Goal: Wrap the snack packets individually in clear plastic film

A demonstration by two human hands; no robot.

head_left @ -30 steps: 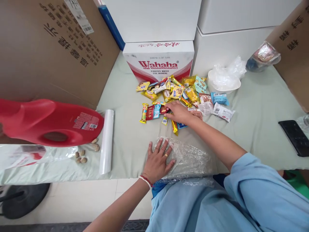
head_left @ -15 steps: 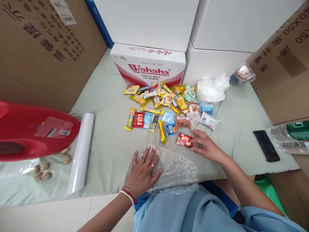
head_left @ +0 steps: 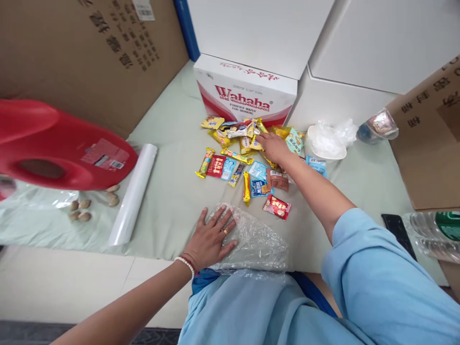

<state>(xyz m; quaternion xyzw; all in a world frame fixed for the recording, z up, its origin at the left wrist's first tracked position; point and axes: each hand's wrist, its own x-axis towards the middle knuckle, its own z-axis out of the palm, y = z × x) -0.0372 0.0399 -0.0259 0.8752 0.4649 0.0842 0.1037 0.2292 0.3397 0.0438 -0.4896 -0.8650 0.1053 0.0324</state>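
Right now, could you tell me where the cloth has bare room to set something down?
Bare cloth lies between the white roll and the snack packets, and between the right arm and the phone. It is crowded in front of the Wahaha box.

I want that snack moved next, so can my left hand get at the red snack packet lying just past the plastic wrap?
Probably yes: the left hand lies flat on the crinkled clear plastic wrap, and the red snack packet lies close by, uncovered.

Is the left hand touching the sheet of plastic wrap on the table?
Touching. The head view shows the left hand lying flat, fingers spread, on the crinkled sheet of plastic wrap, pressing its left edge.
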